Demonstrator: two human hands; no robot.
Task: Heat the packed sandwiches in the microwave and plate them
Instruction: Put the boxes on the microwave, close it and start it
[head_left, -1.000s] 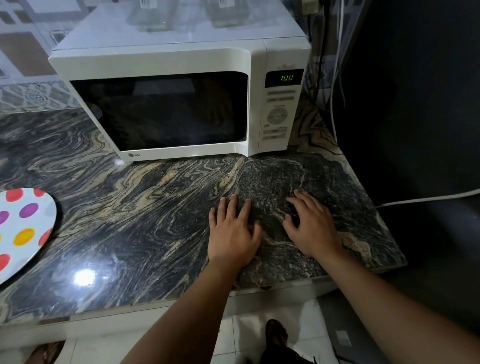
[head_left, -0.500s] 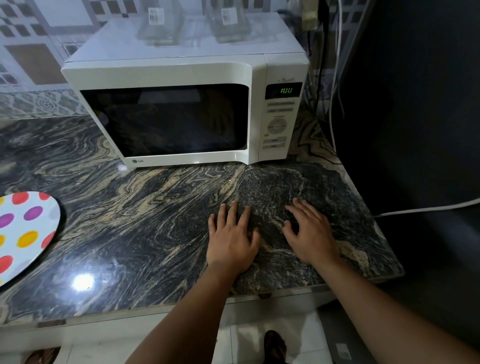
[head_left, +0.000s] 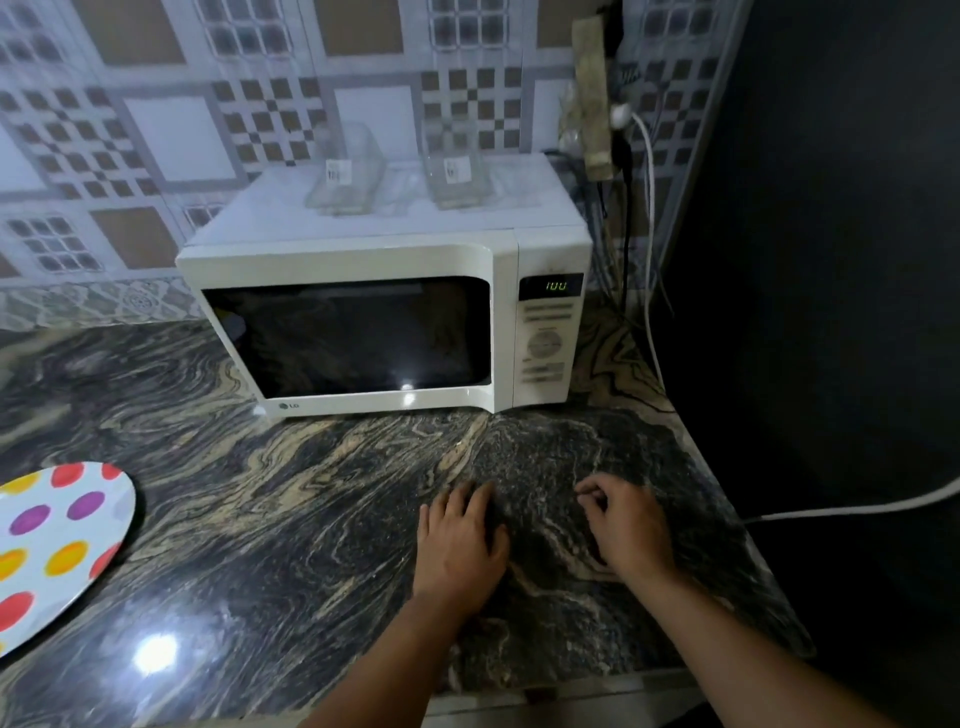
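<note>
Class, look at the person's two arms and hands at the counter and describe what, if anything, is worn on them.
Nothing is worn that shows. Both forearms are bare from the bottom edge of the picture up to the wrists, with no sleeves in view. The left hand and the right hand carry no gloves, and no rings, watch or bracelets can be made out on fingers or wrists.

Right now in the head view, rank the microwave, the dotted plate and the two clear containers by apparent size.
1. microwave
2. dotted plate, partly cut off
3. clear containers, left and right: look alike, unranked
</note>
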